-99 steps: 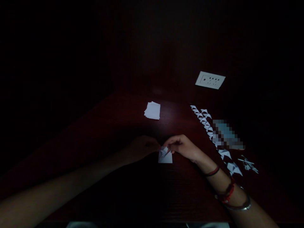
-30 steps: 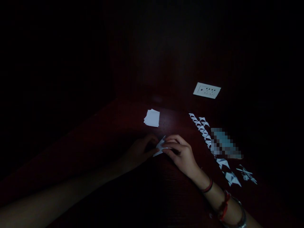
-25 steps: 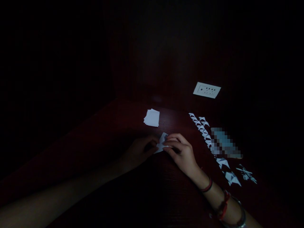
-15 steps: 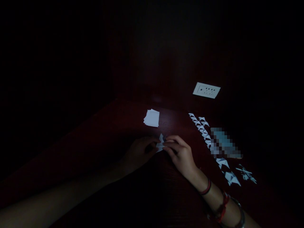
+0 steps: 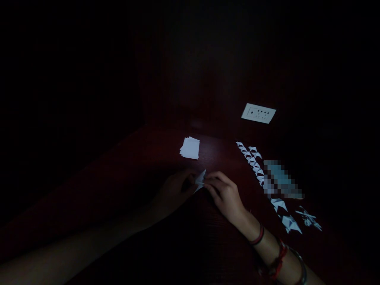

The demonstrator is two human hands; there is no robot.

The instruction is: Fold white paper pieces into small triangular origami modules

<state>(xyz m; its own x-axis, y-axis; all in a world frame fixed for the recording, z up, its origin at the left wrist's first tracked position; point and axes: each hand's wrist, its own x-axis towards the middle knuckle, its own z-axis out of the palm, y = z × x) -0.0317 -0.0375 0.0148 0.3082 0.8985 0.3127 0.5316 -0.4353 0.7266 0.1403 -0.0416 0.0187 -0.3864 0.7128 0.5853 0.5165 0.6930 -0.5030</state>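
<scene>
A small piece of folded white paper (image 5: 200,180) is held between both hands over the dark red table. My left hand (image 5: 176,187), deep in shadow, pinches its left side. From the right, my right hand (image 5: 227,194) has thumb and fingers closed on the other side. Just beyond the hands lies a stack of white paper sheets (image 5: 190,148). Along the right runs a row of folded paper pieces (image 5: 253,163), with larger folded paper pieces (image 5: 286,215) nearer to me.
Right of the row is a blurred-out bluish object (image 5: 282,178). Thin paper scraps (image 5: 309,218) lie near the right edge of the lit area. A white power socket (image 5: 259,113) sits on the dark wall behind the table (image 5: 124,158). Much of the surroundings is black.
The paper between my hands has turned and looks narrower, its tip now leaning right. Both hands stay in nearly the same place.
</scene>
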